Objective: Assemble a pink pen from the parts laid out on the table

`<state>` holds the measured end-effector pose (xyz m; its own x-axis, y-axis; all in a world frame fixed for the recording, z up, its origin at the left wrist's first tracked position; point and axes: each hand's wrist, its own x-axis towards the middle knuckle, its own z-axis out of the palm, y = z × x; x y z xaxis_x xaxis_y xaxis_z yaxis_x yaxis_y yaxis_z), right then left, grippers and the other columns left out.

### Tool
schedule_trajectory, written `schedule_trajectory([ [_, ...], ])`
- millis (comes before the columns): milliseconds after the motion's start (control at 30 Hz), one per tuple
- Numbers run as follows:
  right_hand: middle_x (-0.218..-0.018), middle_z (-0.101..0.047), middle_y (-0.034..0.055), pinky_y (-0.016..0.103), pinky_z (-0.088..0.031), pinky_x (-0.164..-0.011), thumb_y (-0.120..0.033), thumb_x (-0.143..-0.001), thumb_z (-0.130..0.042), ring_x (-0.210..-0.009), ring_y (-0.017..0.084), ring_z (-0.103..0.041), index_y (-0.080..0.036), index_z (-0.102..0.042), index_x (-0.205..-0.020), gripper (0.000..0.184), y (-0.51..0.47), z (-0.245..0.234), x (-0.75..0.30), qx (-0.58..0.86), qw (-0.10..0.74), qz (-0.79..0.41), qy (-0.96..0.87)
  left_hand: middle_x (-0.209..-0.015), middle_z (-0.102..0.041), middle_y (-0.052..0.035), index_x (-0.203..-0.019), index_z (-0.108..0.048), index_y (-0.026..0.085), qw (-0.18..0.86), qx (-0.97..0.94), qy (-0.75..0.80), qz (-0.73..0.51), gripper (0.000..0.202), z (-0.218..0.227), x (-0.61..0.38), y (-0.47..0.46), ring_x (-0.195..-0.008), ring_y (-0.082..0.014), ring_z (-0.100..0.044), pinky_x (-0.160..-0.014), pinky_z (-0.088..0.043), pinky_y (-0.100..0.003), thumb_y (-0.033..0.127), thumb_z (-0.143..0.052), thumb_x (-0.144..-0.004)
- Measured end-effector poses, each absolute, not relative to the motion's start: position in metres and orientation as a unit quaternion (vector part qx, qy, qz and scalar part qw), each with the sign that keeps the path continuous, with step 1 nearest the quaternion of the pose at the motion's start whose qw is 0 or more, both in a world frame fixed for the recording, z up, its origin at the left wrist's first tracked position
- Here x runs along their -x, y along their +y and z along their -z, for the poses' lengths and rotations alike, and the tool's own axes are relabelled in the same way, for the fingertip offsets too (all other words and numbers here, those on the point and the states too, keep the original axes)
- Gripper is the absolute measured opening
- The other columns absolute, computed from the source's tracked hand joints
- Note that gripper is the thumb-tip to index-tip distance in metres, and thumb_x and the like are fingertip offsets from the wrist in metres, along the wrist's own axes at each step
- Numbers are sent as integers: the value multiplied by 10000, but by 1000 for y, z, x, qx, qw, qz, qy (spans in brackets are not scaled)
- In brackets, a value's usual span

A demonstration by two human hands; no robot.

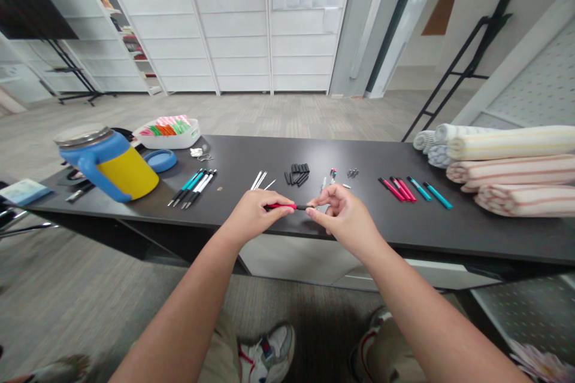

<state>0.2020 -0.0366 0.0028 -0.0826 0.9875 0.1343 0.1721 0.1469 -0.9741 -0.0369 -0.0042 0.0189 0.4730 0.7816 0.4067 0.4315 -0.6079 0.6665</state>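
Note:
Just above the desk's front edge, a red-and-black pen (288, 206) lies level between my hands. My left hand (257, 214) grips its red barrel. The fingertips of my right hand (345, 213) pinch the pen's black end; whether a small part is between them I cannot make out. Behind my hands lie thin white refills (259, 180), black rubber grips (298, 174), small parts with coloured ends (333, 175) and little metal tips (353, 173). To the right are red barrels (401, 189) and teal barrels (437, 195). Several pens (193, 188) lie in a row on the left.
The dark desk (377, 155) holds a tipped blue-and-yellow mug (110, 164), its blue lid (160, 160) and a white basket (173, 139) of coloured items on the left. Rolled striped cloths (516, 170) are stacked at the right end.

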Motion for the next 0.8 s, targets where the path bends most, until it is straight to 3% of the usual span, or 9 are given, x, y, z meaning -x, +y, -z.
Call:
schedule_trajectory([
  [800,-972,-769,19,225,-389,-393,-436,-790,-842,-443,73,-469,-263,-476,-940,432,-34,-3,-192,478,477,-434,-596,-967,-827,-21,-996,-830,253,255,-821,369,-354,128,-15,39,-4,-865,-189,-751,-809,-565,-289,316,-733,-941],
])
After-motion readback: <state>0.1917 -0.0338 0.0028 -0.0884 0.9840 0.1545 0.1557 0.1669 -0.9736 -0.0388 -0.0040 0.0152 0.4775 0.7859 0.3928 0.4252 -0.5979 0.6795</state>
